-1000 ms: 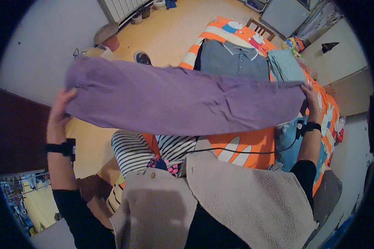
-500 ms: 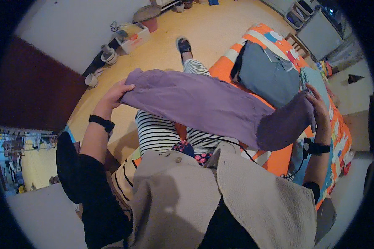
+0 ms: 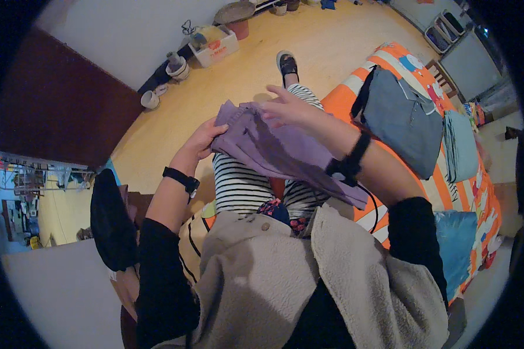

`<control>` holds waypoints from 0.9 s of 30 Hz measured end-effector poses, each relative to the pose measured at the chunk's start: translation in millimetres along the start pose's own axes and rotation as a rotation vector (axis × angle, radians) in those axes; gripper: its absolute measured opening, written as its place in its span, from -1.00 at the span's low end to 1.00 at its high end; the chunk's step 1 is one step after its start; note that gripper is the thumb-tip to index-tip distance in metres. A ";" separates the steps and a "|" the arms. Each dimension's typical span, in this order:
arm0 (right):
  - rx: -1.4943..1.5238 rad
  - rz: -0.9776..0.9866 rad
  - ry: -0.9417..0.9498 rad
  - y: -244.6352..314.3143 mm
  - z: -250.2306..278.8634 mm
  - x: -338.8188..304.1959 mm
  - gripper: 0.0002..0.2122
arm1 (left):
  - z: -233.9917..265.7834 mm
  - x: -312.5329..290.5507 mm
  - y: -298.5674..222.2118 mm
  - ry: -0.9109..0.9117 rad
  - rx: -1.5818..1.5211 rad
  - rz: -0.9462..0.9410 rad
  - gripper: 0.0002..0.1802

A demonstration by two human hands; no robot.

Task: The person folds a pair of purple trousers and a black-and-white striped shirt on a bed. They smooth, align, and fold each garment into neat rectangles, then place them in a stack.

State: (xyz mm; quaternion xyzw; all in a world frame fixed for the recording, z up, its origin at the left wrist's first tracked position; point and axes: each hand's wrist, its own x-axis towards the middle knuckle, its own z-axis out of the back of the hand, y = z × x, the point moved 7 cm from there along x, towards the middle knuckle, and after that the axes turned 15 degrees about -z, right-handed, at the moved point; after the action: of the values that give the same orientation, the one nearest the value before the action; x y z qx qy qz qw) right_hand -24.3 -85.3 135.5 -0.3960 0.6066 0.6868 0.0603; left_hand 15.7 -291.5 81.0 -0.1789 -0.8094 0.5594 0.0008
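Observation:
A purple garment (image 3: 291, 150) lies folded across my lap, over my striped trousers, and slants down to the right. My left hand (image 3: 205, 137) pinches its left end, thumb on top of the cloth. Above the same end is my right hand (image 3: 290, 109), its fingers spread and nothing in them. My right forearm crosses over the garment and hides part of its right side. Whether the right fingertips touch the cloth I cannot tell.
On my right, a bed with an orange patterned sheet (image 3: 339, 103) bears folded grey-blue clothes (image 3: 399, 119), a pale green folded cloth (image 3: 460, 145) and a blue one (image 3: 455, 241). Pots (image 3: 150, 100) and a white box (image 3: 216, 51) stand along the wall at far left.
My right hand has let go of the garment's right end and moved left, over the left end. The garment now looks shorter, doubled over. My left hand still holds its end.

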 end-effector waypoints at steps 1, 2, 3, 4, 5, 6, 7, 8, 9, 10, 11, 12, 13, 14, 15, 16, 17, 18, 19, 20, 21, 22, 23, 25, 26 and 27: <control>-0.006 0.012 0.038 -10.4 14.9 -1.4 -0.39 | 7.2 -0.7 9.9 -0.009 -0.024 0.006 -0.51; -0.008 0.022 0.075 -21.3 32.5 -5.2 -0.39 | 15.4 -1.8 18.0 -0.024 -0.022 -0.006 -0.50; -0.088 0.005 0.058 -32.0 52.1 -7.4 -0.43 | 24.3 -1.6 25.3 -0.045 -0.012 -0.009 -0.49; -0.169 -0.059 -0.011 -44.5 75.1 -9.0 -0.47 | 30.3 -0.1 30.3 -0.032 -0.021 -0.031 -0.48; -0.189 -0.018 -0.015 -53.7 93.0 -18.5 -0.51 | 39.1 1.2 37.2 -0.061 0.034 -0.020 -0.45; -0.214 -0.010 -0.060 -67.0 111.3 -31.8 -0.54 | 44.2 3.0 42.5 -0.061 0.066 -0.028 -0.42; -0.213 -0.020 -0.117 -79.5 127.3 -42.9 -0.55 | 50.3 4.1 48.4 -0.089 0.113 -0.022 -0.39; -0.213 -0.023 -0.167 -90.8 140.8 -53.9 -0.56 | 53.3 4.8 51.7 -0.115 0.124 -0.073 -0.36; -0.216 -0.004 -0.191 -99.7 150.6 -64.9 -0.57 | 57.5 3.0 55.9 -0.171 0.152 -0.109 -0.32; -0.220 0.007 -0.219 -108.2 160.2 -76.0 -0.58 | 62.5 -0.2 60.6 -0.235 0.186 -0.124 -0.28; -0.214 0.027 -0.230 -115.2 167.5 -86.3 -0.60 | 66.3 -3.4 65.8 -0.256 0.253 -0.105 -0.28; -0.206 0.021 -0.270 -123.5 176.8 -95.3 -0.60 | 70.9 -5.9 71.8 -0.281 0.325 -0.066 -0.27; -0.187 0.025 -0.296 -131.0 184.8 -103.8 -0.61 | 75.9 -8.3 77.8 -0.305 0.397 -0.027 -0.25; -0.172 0.008 -0.343 -139.4 193.5 -111.4 -0.62 | 78.4 -9.1 83.0 -0.292 0.525 -0.004 -0.28; -0.154 -0.019 -0.353 -148.6 199.4 -116.9 -0.62 | 81.1 -8.9 88.3 -0.277 0.654 0.019 -0.30; -0.140 -0.068 -0.383 -159.2 206.4 -122.2 -0.62 | 82.0 -7.5 90.2 -0.240 0.783 -0.003 -0.32; -0.125 -0.111 -0.417 -169.6 213.0 -127.8 -0.62 | 82.4 -6.4 94.6 -0.197 0.840 -0.004 -0.36; -0.118 -0.132 -0.430 -178.4 217.1 -131.7 -0.62 | 79.5 -3.9 96.5 -0.131 0.895 -0.051 -0.39; -0.112 -0.147 -0.446 -187.5 220.1 -134.6 -0.62 | 78.0 -3.0 100.4 -0.072 0.975 -0.043 -0.43; -0.094 -0.186 -0.466 -198.2 223.0 -136.4 -0.62 | 78.4 -2.7 101.3 -0.089 0.903 -0.065 -0.45; -0.096 -0.169 -0.472 -204.8 224.2 -138.2 -0.62 | 80.6 -4.2 103.9 -0.114 0.857 -0.028 -0.48; -0.086 -0.175 -0.484 -212.7 225.9 -140.2 -0.62 | 83.2 -6.5 106.2 -0.140 0.834 0.032 -0.51; -0.058 -0.190 -0.492 -220.8 227.6 -140.7 -0.62 | 83.5 -8.4 104.5 -0.168 0.762 0.034 -0.51; -0.114 -0.142 -0.553 -229.8 230.1 -140.7 -0.60 | 84.6 -13.3 98.5 -0.213 0.673 0.055 -0.51; -0.127 -0.149 -0.607 -236.8 231.9 -142.0 -0.58 | 85.4 -17.0 97.7 -0.239 0.623 0.094 -0.52; -0.081 -0.181 -0.618 -246.6 231.9 -141.5 -0.58 | 85.3 -19.3 95.3 -0.250 0.578 0.103 -0.53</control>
State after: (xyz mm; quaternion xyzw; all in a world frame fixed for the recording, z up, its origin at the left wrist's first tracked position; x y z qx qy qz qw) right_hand 101.5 238.6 17.7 -0.2233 0.4940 0.7900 0.2864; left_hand 44.1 -344.8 -33.4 -0.1420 -0.6005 0.7832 -0.0763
